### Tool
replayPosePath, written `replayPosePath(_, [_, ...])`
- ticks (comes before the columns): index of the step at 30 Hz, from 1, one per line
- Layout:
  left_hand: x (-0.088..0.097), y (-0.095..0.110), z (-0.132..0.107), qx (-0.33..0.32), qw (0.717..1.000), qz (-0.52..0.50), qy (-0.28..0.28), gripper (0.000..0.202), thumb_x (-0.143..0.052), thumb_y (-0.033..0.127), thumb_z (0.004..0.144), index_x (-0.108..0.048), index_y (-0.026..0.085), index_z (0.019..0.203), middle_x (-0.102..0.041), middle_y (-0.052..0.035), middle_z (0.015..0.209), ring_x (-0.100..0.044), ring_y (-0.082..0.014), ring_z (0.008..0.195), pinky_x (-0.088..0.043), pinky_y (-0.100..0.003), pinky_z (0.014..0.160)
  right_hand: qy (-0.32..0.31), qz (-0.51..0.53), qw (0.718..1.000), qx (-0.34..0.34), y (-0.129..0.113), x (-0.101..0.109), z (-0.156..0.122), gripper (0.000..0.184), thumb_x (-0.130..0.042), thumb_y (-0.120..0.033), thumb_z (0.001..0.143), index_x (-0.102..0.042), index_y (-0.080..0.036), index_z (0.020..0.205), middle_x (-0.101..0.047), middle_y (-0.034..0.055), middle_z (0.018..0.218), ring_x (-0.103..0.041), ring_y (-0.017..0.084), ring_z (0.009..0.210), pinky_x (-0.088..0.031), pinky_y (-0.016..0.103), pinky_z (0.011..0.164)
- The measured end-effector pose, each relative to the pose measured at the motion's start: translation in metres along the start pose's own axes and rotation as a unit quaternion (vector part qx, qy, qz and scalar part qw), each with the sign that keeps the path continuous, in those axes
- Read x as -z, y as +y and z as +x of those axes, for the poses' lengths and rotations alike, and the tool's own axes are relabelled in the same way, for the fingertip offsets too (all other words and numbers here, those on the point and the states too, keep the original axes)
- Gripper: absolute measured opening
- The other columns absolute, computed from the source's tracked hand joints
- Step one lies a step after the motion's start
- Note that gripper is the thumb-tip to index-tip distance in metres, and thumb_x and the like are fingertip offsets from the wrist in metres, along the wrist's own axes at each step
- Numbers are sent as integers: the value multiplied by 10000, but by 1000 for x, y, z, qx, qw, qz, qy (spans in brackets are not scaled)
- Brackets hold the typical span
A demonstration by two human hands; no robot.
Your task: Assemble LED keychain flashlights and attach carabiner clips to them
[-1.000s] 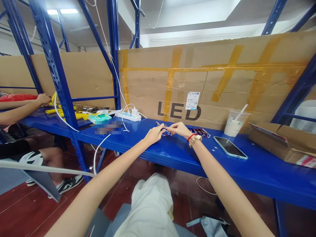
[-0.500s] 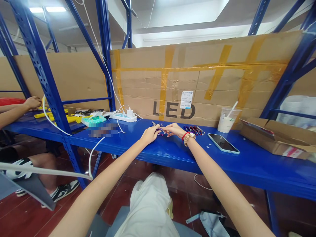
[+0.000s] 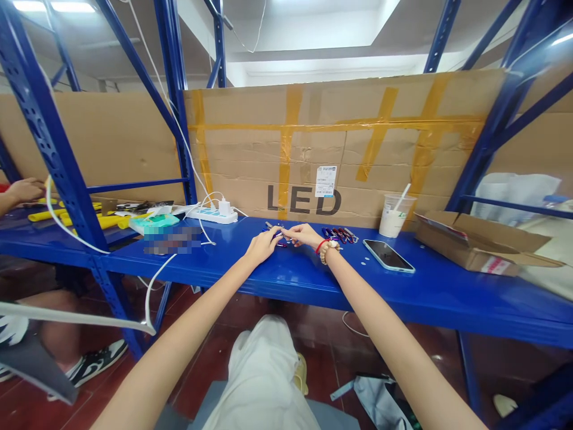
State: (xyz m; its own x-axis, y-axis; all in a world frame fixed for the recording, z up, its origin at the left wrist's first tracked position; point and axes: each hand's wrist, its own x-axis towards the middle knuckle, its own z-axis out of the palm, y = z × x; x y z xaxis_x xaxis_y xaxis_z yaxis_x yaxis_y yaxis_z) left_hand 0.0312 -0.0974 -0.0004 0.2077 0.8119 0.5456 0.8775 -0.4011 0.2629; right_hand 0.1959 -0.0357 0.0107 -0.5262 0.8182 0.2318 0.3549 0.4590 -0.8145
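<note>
Both of my arms reach out to a blue metal shelf (image 3: 286, 280). My left hand (image 3: 263, 245) and my right hand (image 3: 305, 235) meet over a small cluster of little metal and coloured pieces (image 3: 276, 230), fingers pinched together on one of them; it is too small to name. A row of similar red and blue small pieces (image 3: 340, 234) lies just right of my right wrist, which wears a red cord and a beaded bracelet.
A phone (image 3: 388, 255) lies face up to the right, with a plastic cup and straw (image 3: 396, 215) behind it and an open cardboard box (image 3: 478, 240) further right. A white power strip (image 3: 215, 213) with cables sits to the left. Another person's hand (image 3: 22, 190) rests by yellow tubes at far left. A taped cardboard sheet marked LED backs the shelf.
The view has swung to the right, so everything sits further left in the frame. My hands stay pinched together at the same spot on the shelf.
</note>
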Motion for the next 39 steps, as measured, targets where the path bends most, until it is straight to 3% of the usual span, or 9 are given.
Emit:
replayPosePath(4, [0,-1,2,7,1000,-7,2,243,-337,300,913,-493,276,1097,-640,-24,1053,-593,-219,998,-459,-297,779,49,2,998,30,-4,-1,-1,393,-595,-498,735,-652,-118,817,-642,33,724,-552,96,560,-425,197,464])
replayPosePath(8, [-2,-3,4,11,1000,-18,1,240,-319,298,914,-494,263,1074,-648,-38,991,-607,-228,946,-461,-304,745,82,8,993,84,-5,1,-1,444,-657,-475,653,-672,-131,933,-681,69,839,-578,116,622,-418,195,469])
replayPosePath(16, [-2,-4,1,-14,999,-49,-14,225,-327,322,909,-486,236,1043,-651,-35,885,-624,-216,864,-465,-299,717,99,-30,986,135,3,4,4,347,-689,-438,605,-705,-135,775,-687,67,760,-562,120,530,-427,234,483])
replayPosePath(21, [-3,-5,-1,-37,997,-61,-18,165,-352,325,899,-462,218,963,-636,-33,886,-622,-214,845,-465,-294,693,84,-62,987,122,6,3,5,268,-682,-387,673,-672,-125,727,-654,25,701,-567,114,548,-453,240,537])
replayPosePath(26, [-2,-6,-1,-53,997,-57,-12,96,-389,279,884,-457,219,916,-627,-36,934,-612,-214,895,-462,-291,726,59,-72,992,89,8,3,-3,236,-495,-326,877,-583,-144,998,-601,42,987,-588,147,814,-506,311,706])
replayPosePath(29, [-2,-5,-2,-56,997,-51,-6,72,-407,243,873,-466,219,906,-625,-42,968,-602,-216,935,-463,-286,743,61,-64,993,73,12,7,-11,237,-472,-323,887,-574,-190,1054,-553,51,1125,-558,182,929,-488,338,784])
replayPosePath(39, [-4,-4,-1,-23,998,-56,0,201,-419,234,868,-462,252,1063,-627,-35,1035,-597,-216,973,-469,-323,808,57,-35,997,40,28,11,-15,254,-481,-308,885,-547,-177,1093,-549,70,1125,-561,173,926,-489,358,785])
